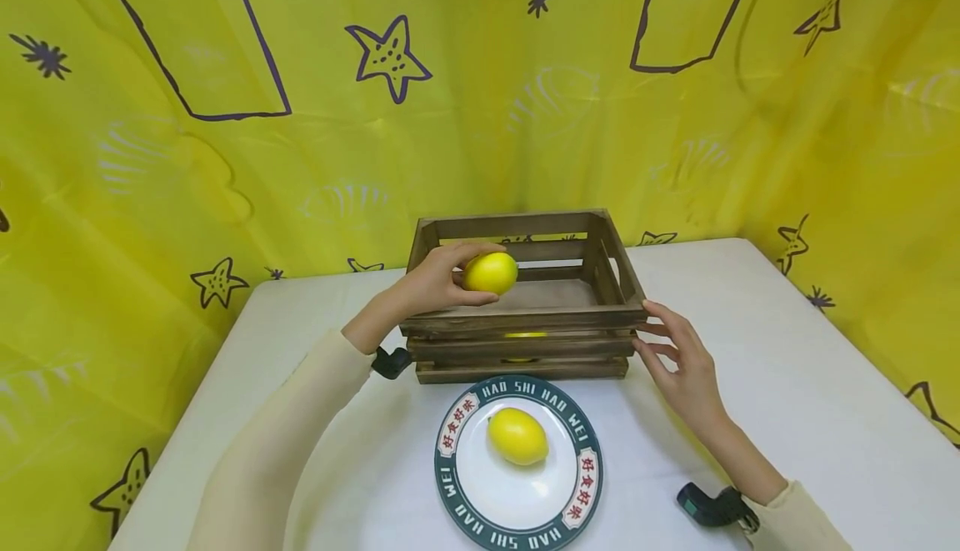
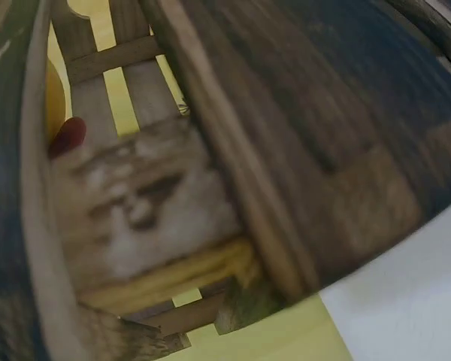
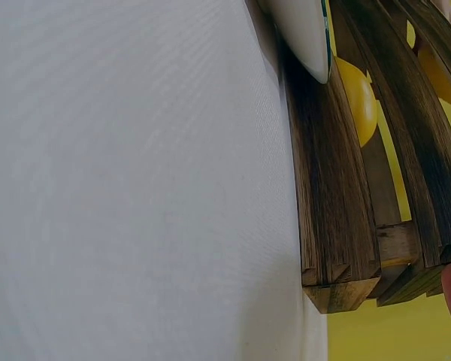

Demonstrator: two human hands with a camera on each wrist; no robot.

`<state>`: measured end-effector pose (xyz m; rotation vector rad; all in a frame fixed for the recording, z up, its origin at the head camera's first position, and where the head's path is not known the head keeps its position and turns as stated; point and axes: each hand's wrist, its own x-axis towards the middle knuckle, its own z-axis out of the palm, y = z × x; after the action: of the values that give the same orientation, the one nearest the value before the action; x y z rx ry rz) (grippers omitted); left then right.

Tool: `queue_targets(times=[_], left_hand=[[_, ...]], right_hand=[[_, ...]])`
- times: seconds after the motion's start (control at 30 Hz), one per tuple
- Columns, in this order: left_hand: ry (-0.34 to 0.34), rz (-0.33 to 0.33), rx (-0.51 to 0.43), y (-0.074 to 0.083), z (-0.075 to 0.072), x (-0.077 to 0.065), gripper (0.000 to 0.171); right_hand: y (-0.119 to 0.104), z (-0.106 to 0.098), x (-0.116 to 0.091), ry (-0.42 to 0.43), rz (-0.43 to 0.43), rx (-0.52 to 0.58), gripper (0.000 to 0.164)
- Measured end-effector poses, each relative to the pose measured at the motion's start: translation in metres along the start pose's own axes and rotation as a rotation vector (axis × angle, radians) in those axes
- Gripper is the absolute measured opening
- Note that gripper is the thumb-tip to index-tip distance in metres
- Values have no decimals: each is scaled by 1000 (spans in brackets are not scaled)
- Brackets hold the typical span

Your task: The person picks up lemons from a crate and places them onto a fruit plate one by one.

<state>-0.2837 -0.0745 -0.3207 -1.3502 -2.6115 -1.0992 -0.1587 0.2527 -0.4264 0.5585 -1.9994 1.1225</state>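
Note:
My left hand (image 1: 442,280) holds a yellow lemon (image 1: 491,274) with a greenish tip between thumb and fingers, above the opening of a slatted brown wooden crate (image 1: 525,319). A fingertip (image 2: 69,137) and a sliver of that lemon (image 2: 55,94) show past the slats in the left wrist view. At the crate's front right corner, my right hand (image 1: 682,368) holds the slat ends with fingers and thumb. Through the front slats, part of another lemon (image 3: 358,101) shows inside. One more lemon (image 1: 519,436) lies on a round plate (image 1: 517,511) before the crate.
A white cloth covers the table (image 1: 352,468). Behind it hangs a yellow curtain (image 1: 465,151) with drawn stars, close to the crate's back. The plate's green lettered rim lies just below the crate's front. Black straps (image 1: 716,508) sit around the wrists.

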Motion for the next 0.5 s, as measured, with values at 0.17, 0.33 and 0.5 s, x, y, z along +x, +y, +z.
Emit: queue_targets(times=[0.17,0.33,0.5], left_hand=[[65,26,-20,2,1,-2,64],[180,41,-19,5,1,-6,63],[255,63,-53,7,2,-11,63]], right_hand=[[1,0,0,7,-3,5,73],[3,0,2,16,-39,18,75],[3,0,0,15,-35,24,77]])
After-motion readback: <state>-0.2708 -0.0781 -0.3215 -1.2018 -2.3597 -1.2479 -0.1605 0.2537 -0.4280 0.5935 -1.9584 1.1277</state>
